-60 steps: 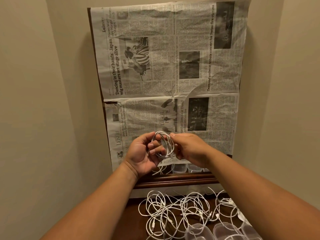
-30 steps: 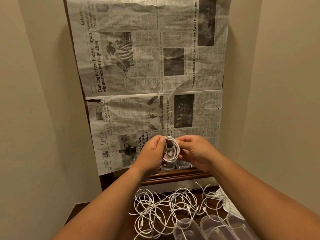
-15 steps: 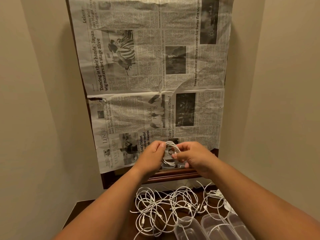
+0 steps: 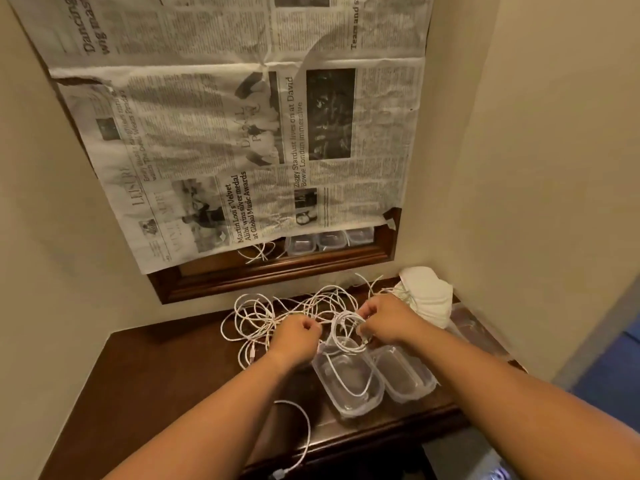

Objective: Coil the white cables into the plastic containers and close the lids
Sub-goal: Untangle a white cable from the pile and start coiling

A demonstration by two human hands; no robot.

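Note:
I hold a coiled white cable [image 4: 344,332] between both hands, just above the far end of a clear plastic container [image 4: 348,382]; a loop of it hangs down into that container. My left hand [image 4: 298,336] pinches the coil's left side with curled fingers. My right hand [image 4: 384,320] grips its right side. A second open container [image 4: 403,375] stands right beside the first. A tangle of loose white cables [image 4: 270,320] lies on the dark wooden table [image 4: 166,375] behind my left hand.
Another white cable [image 4: 304,434] trails over the table's front edge. A white cloth mask [image 4: 427,296] sits at the back right corner. A newspaper-covered mirror [image 4: 242,133] hangs on the wall behind, reflecting containers. Walls close in on both sides.
Both hands have lowered the coiled cable from chest height down to the left container. The view has tilted down, showing more of the table.

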